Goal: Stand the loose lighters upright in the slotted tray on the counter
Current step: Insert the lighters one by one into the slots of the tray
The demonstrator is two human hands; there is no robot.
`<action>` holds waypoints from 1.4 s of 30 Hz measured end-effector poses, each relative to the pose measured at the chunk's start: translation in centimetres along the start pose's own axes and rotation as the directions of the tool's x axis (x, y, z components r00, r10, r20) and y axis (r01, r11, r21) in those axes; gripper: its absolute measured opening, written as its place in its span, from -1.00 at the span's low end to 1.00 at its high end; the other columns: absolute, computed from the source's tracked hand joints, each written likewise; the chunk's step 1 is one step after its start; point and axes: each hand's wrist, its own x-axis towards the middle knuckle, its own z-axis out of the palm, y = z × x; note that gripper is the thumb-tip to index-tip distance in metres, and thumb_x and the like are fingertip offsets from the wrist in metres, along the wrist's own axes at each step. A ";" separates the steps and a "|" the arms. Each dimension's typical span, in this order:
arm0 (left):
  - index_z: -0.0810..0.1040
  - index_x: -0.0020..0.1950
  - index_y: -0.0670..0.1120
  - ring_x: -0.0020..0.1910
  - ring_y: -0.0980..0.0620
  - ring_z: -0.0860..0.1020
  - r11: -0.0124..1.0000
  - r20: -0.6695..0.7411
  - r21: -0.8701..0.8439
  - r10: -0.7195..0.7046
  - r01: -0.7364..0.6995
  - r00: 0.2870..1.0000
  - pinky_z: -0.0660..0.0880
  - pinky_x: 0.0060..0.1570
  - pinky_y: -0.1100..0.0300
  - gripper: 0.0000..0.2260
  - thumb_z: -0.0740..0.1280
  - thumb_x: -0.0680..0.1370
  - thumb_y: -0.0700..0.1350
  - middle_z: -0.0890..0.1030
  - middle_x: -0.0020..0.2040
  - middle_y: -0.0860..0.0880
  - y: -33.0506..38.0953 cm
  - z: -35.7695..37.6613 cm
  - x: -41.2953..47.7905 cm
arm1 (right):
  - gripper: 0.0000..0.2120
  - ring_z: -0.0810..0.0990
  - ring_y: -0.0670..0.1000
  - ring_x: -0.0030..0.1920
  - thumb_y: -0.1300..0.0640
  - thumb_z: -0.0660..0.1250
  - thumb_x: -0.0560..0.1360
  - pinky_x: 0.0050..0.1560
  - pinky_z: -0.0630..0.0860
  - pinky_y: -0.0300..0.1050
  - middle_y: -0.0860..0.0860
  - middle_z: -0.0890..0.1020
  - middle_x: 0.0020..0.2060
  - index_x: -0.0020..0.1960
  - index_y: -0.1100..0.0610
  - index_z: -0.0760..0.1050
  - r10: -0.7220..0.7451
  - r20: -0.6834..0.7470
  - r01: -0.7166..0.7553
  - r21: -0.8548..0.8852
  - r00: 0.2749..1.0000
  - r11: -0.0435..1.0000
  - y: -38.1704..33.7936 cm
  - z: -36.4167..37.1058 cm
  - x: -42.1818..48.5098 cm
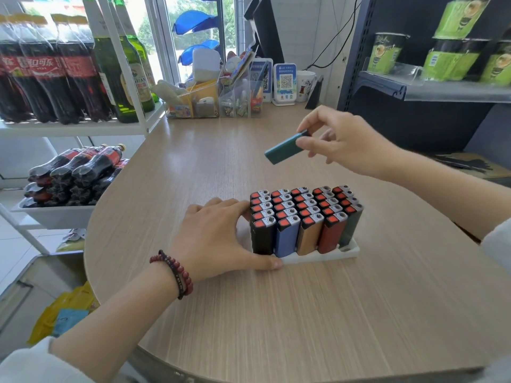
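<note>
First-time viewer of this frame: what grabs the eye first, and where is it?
The white slotted plastic tray on the pale wood-grain counter, packed with upright lighters, stands out first. Above and behind it, the right hand pinches a tilted dark teal rectangular lighter. The left hand rests against the tray's left side, fingers straight.

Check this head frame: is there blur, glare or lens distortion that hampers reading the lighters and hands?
Head view: even daylight, soft shadows beside the left hand and tray; the window is washed out; wide-angle bowing curves the counter edge and tilts the shelf post; the teal lighter in the right hand looks slightly soft, the racked lighters readable.
</note>
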 end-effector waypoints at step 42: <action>0.26 0.17 0.20 0.05 0.22 0.46 0.946 -0.094 -0.299 -0.161 0.127 0.982 0.43 0.02 0.16 -0.21 0.38 0.05 0.46 0.44 0.06 0.28 -2.7 0.7 1.1 | -0.79 0.53 -0.35 -0.07 0.01 0.38 0.40 -0.18 0.49 -0.48 -0.40 0.49 -0.13 -0.01 -0.15 0.45 -0.096 -0.106 0.094 -0.026 0.990 0.995 2.6 1.0 -7.5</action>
